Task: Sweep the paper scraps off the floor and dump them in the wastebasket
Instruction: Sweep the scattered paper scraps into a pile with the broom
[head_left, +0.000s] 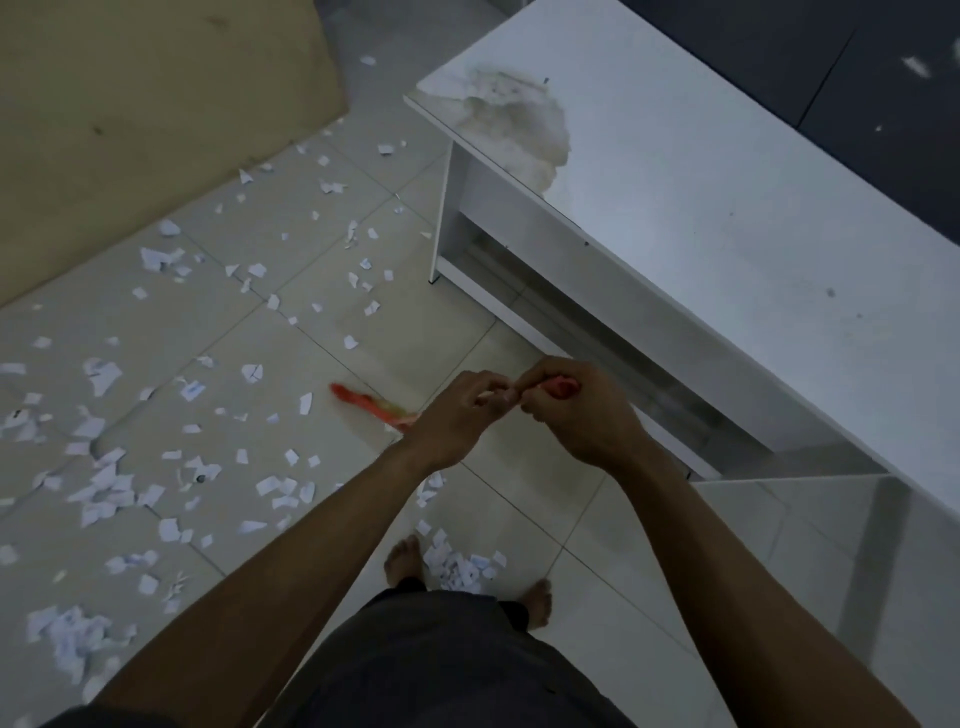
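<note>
Since both grips sit close together on the broom, this reads as a two-handed sweeping hold. The left grip is curled round the red shaft, and the right grip is closed on its upper end. The long axis runs right-to-left across the view, low end pointing left at the paper scraps on the floor. The tip is blurred, so I can't make out bristles. There's a small heap by the feet. The white bench is just right. No wastebasket in view.
</note>
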